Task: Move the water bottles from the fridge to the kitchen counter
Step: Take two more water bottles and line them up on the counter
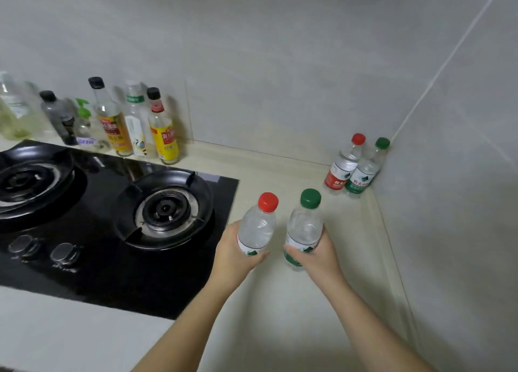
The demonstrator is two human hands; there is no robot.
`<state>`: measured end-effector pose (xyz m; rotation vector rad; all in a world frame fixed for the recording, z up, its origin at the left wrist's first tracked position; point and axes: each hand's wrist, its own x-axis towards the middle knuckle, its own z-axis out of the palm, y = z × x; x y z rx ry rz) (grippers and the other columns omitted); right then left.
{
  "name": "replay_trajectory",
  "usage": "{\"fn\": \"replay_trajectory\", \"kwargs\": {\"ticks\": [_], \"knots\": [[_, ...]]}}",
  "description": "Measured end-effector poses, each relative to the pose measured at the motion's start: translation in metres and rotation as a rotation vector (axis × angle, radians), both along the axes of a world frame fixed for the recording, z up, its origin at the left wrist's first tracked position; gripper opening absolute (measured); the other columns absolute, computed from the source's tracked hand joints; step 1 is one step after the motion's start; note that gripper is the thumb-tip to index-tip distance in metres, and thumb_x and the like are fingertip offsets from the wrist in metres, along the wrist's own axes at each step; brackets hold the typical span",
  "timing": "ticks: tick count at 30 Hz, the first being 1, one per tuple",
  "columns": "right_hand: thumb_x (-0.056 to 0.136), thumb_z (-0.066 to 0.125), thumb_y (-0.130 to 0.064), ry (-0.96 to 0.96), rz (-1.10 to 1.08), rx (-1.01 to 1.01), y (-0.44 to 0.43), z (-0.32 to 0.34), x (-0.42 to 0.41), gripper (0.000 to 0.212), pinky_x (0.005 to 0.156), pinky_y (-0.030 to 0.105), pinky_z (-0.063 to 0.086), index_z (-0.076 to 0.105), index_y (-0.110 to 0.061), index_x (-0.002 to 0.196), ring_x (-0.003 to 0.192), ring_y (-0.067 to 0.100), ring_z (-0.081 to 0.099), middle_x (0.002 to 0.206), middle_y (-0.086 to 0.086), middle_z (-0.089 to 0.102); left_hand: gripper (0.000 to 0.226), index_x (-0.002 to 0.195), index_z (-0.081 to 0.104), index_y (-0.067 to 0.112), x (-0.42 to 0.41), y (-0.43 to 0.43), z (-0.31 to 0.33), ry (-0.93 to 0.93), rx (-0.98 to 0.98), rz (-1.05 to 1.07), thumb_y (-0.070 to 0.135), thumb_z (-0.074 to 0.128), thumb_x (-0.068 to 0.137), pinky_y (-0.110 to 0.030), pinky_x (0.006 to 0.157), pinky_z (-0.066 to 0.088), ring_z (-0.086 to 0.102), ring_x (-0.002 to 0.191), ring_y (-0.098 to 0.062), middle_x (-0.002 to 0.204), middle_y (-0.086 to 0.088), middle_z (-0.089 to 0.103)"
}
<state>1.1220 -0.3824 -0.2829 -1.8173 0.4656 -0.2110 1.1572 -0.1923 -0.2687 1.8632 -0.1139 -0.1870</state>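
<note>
My left hand [232,252] grips a clear water bottle with a red cap [258,225] around its lower body. Beside it my right hand [319,252] grips a water bottle with a green cap [304,225]. Both bottles are upright over the cream kitchen counter [280,301], just right of the stove. In the far right corner of the counter stand two more water bottles side by side against the wall, one with a red cap [343,165] and one with a green cap [365,172]. The fridge is out of view.
A black two-burner gas stove [117,231] fills the counter's left side, its right burner [165,209] close to my left hand. Several condiment and oil bottles [134,124] line the back wall behind it. Tiled walls close off the back and right.
</note>
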Motion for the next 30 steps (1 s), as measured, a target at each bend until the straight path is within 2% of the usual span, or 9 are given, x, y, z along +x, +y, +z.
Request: {"fn": "replay_trajectory", "kwargs": {"ticks": [1,3,6,13,17,21,24,27,30], "knots": [[0.068,0.087,-0.009,0.007,-0.026,0.004,-0.007,-0.008,0.006,0.054,0.077,0.023,0.054,0.059,-0.026,0.111,0.092,0.007,0.069,0.100,-0.009,0.072,0.050,0.087,0.051,0.046,0.008,-0.010,-0.006,-0.006,-0.004,-0.007,0.017,0.084,0.062,-0.023,0.064,0.053,0.061,0.073,-0.001,0.086,0.011,0.062],[0.069,0.086,-0.009,0.016,-0.064,0.010,-0.021,-0.022,0.017,0.054,0.077,0.024,0.054,0.059,-0.025,0.113,0.092,0.008,0.069,0.101,-0.008,0.072,0.053,0.086,0.051,0.045,0.024,-0.028,-0.018,-0.031,-0.007,-0.020,0.009,0.083,0.064,-0.022,0.062,0.051,0.060,0.071,0.001,0.082,0.015,0.061],[0.069,0.084,-0.008,0.015,-0.101,0.014,-0.038,-0.039,0.034,0.052,0.074,0.022,0.053,0.058,-0.023,0.112,0.090,0.009,0.069,0.099,-0.006,0.071,0.056,0.092,0.050,0.049,0.044,-0.051,-0.038,-0.027,-0.024,-0.017,0.015,0.084,0.063,-0.022,0.066,0.052,0.062,0.076,-0.003,0.089,0.014,0.063],[0.066,0.084,-0.017,-0.065,-0.108,0.015,-0.061,-0.060,0.061,0.053,0.086,0.034,0.056,0.059,-0.025,0.112,0.096,0.012,0.069,0.101,-0.006,0.072,0.058,0.108,0.051,0.034,0.071,-0.087,-0.063,-0.033,-0.104,0.009,0.013,0.085,0.066,-0.013,0.073,0.046,0.060,0.092,0.002,0.107,0.007,0.062],[0.066,0.083,-0.019,-0.079,-0.101,0.028,-0.064,-0.073,0.059,0.055,0.090,0.039,0.056,0.060,-0.022,0.116,0.099,0.015,0.069,0.105,-0.004,0.072,0.063,0.106,0.047,0.043,0.071,-0.087,-0.070,-0.053,-0.101,0.001,0.012,0.085,0.067,-0.005,0.072,0.044,0.059,0.095,0.006,0.108,0.013,0.062],[0.070,0.084,-0.010,-0.082,-0.093,0.038,-0.063,-0.069,0.059,0.053,0.086,0.032,0.056,0.059,-0.024,0.115,0.098,0.013,0.069,0.104,-0.005,0.072,0.060,0.105,0.047,0.041,0.073,-0.083,-0.071,-0.087,-0.064,-0.043,0.012,0.084,0.068,-0.009,0.073,0.046,0.060,0.092,0.002,0.103,0.012,0.062],[0.064,0.085,-0.019,-0.036,-0.134,0.020,-0.059,-0.074,0.050,0.058,0.081,0.024,0.054,0.056,-0.029,0.113,0.098,0.009,0.067,0.108,-0.008,0.069,0.043,0.092,0.051,0.035,0.069,-0.074,-0.080,-0.142,0.065,-0.085,0.013,0.082,0.070,-0.016,0.065,0.046,0.058,0.079,-0.001,0.088,0.011,0.060],[0.063,0.087,-0.024,0.026,-0.234,-0.150,-0.053,-0.086,0.039,0.054,0.079,0.024,0.049,0.055,-0.025,0.107,0.096,0.009,0.061,0.108,-0.003,0.060,0.044,0.106,0.056,0.031,0.066,-0.063,-0.093,-0.112,0.228,-0.037,0.035,0.083,0.072,-0.018,0.073,0.046,0.058,0.091,-0.001,0.101,0.013,0.059],[0.069,0.087,-0.018,0.033,-0.261,-0.275,-0.054,-0.093,0.046,0.045,0.071,0.013,0.039,0.057,-0.018,0.102,0.089,0.013,0.056,0.100,-0.003,0.054,0.046,0.108,0.056,0.026,0.077,-0.069,-0.095,-0.089,0.303,-0.049,0.035,0.083,0.072,-0.025,0.076,0.048,0.057,0.092,-0.010,0.103,0.009,0.058]]}}
